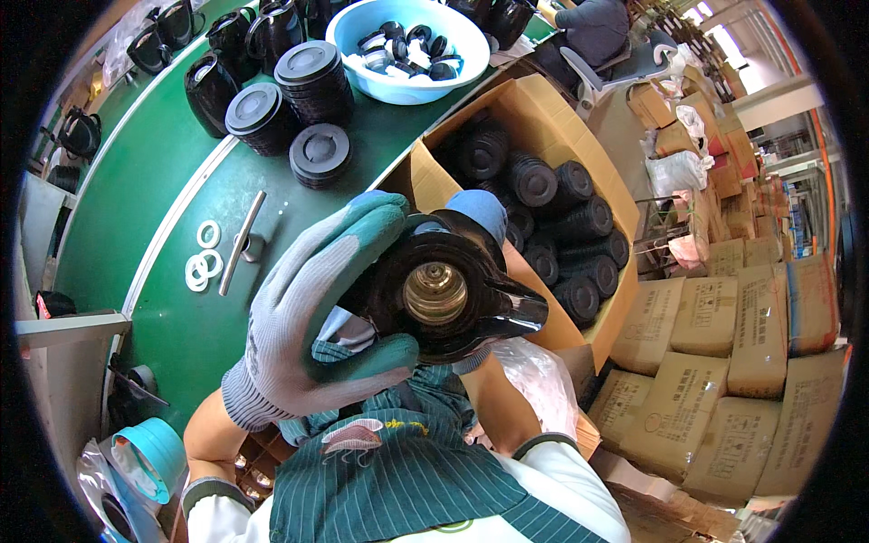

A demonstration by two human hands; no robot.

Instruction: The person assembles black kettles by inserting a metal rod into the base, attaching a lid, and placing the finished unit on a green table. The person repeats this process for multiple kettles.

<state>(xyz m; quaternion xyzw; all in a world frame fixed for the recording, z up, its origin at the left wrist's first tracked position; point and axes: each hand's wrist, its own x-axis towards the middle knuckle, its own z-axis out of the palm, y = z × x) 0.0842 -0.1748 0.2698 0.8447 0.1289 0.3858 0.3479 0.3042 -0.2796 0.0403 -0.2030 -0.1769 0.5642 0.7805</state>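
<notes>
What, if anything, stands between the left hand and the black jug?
Nothing visible does. The gloved left hand is right at the left side of the black jug, spread around that side, with no other object in between. Whether it grips cannot be told.

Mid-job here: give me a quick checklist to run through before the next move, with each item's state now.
1. Mouth of the black jug uncovered: ok, its shiny inside shows.
2. Left hand firm on the jug: cannot tell; it curves around the left side, but contact is unclear.
3. Right hand well placed: cannot tell; mostly hidden by the jug.
4. White rings in sight: ok, three lie on the green table beside the metal bar.
5. Cardboard box open: ok, stacked round black pieces show inside.
</notes>
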